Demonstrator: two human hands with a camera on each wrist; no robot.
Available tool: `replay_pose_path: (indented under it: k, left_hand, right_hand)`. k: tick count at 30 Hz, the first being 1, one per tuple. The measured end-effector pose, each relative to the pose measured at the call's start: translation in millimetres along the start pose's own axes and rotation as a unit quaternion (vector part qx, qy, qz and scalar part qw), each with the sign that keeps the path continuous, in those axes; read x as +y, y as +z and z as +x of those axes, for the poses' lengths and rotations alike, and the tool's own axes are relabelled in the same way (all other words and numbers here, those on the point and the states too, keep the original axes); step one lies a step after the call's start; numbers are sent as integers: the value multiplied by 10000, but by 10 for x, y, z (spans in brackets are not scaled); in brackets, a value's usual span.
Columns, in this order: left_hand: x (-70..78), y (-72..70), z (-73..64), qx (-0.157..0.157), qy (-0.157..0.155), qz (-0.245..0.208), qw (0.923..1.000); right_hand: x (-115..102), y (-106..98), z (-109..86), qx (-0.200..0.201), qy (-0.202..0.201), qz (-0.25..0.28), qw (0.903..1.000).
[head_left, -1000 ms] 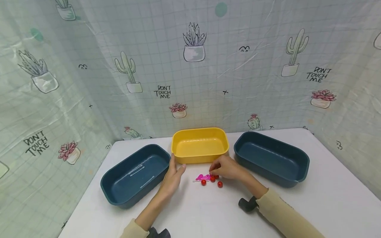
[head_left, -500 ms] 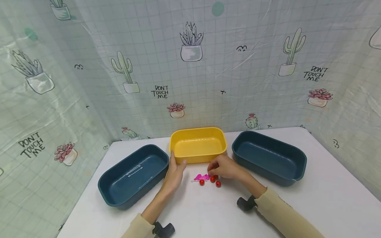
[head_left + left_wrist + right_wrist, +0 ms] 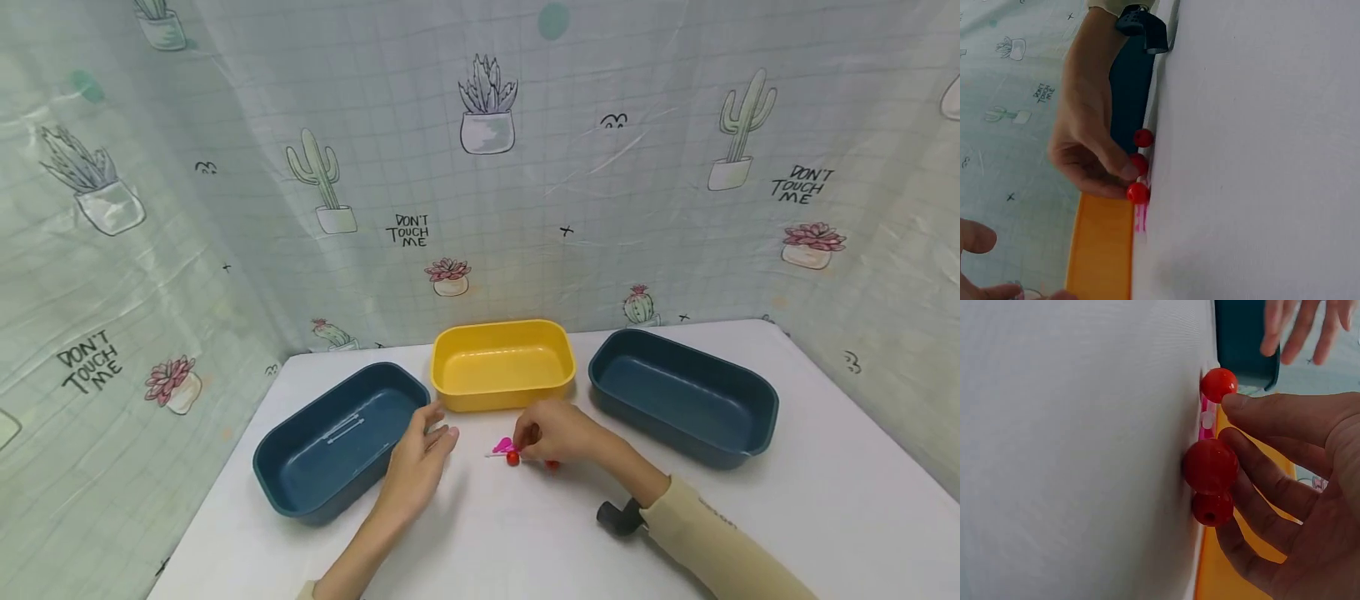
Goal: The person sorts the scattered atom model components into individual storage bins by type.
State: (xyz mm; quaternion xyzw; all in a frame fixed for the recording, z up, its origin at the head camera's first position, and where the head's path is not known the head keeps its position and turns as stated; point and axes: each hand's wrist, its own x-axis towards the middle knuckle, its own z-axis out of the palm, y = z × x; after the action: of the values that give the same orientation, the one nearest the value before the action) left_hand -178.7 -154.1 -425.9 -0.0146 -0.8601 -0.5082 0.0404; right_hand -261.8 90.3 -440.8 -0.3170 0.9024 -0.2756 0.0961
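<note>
Pale grey-green cloth (image 3: 517, 196), printed with potted plants, hangs beyond both hands. Under them spreads a white table (image 3: 480, 533). One dark blue bin (image 3: 307, 471) sits to the left of the left hand, close beside its fingers; another dark blue bin (image 3: 678, 400) stands beyond the right hand and to its right. A smaller yellow bin (image 3: 502, 371) lies straight ahead, between the two blue ones, just past the fingertips. Beige sleeve (image 3: 720, 537) covers the right forearm, with a black holder (image 3: 619, 518) at that wrist. The left hand (image 3: 415, 463) holds nothing, its fingers loosely spread above the table. The right hand (image 3: 561, 430) bends its thumb and fingers down among small pieces; whether it pinches one, I cannot tell. Three red balls sit by its fingers: one (image 3: 512, 457) just left of the fingertips, the others (image 3: 1210, 465) (image 3: 1212, 509) beneath the curled fingers. Pink pieces (image 3: 504, 445) lie just left of the right fingertips, along with a white stick (image 3: 492, 455). More thin pale sticks (image 3: 347, 430) rest inside the bin left of the left hand.
</note>
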Motion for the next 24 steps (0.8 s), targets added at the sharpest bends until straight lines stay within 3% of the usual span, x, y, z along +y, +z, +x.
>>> replay_pose_path:
  k: [7, 9, 13, 18, 24]
  left_hand:
    - [10, -359, 47, 670, 505, -716, 9939]
    - [-11, -490, 83, 933, 557, -666, 9918]
    - [-87, -785, 166, 1601, 501, -344, 9852]
    - [-227, -1194, 269, 2383, 352, 2, 9706]
    - [-548, -1660, 354, 2849, 174, 989, 9533]
  right_hand:
    - [14, 34, -27, -23, 37, -165, 9999]
    - [18, 42, -28, -20, -11, -179, 9998]
    - [20, 56, -17, -18, -89, -225, 9997]
    - [15, 61, -11, -22, -70, -271, 9996]
    - [7, 61, -16, -29, -24, -251, 9997]
